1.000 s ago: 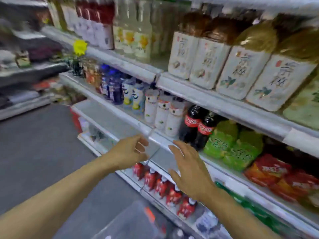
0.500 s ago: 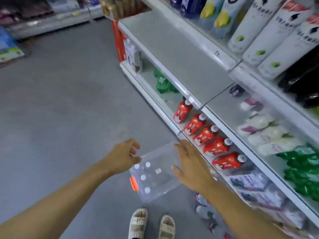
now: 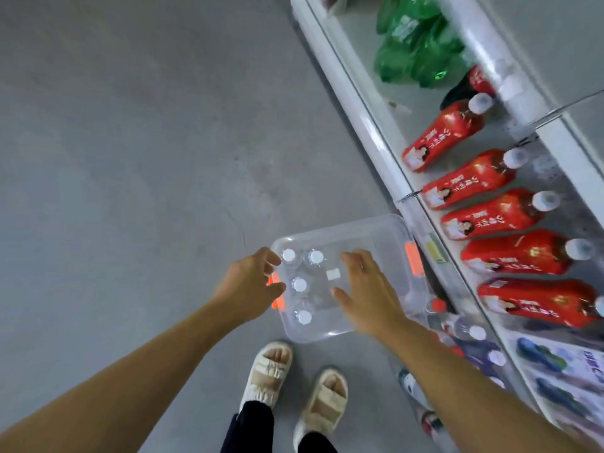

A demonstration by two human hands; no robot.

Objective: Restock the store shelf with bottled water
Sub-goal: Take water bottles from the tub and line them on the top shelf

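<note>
The clear plastic storage bin (image 3: 369, 233) sits open-topped on the grey concrete floor (image 3: 130, 158), so the way down into it is free. Four white-capped clear water bottles (image 3: 299, 285) crowd its side towards 9 o'clock; the half towards 3 o'clock is bare. Both hands, the left hand (image 3: 250, 289) and right hand (image 3: 366, 289), hover over the bin with fingers spread. From 7 through 12 o'clock the floor lies open. At 3 o'clock the white metal shelf edge (image 3: 369, 125) hems the bin, with red-labelled drink bottles (image 3: 510, 253) packed behind it. Beige sandals (image 3: 268, 374) stand at 6 o'clock
</note>
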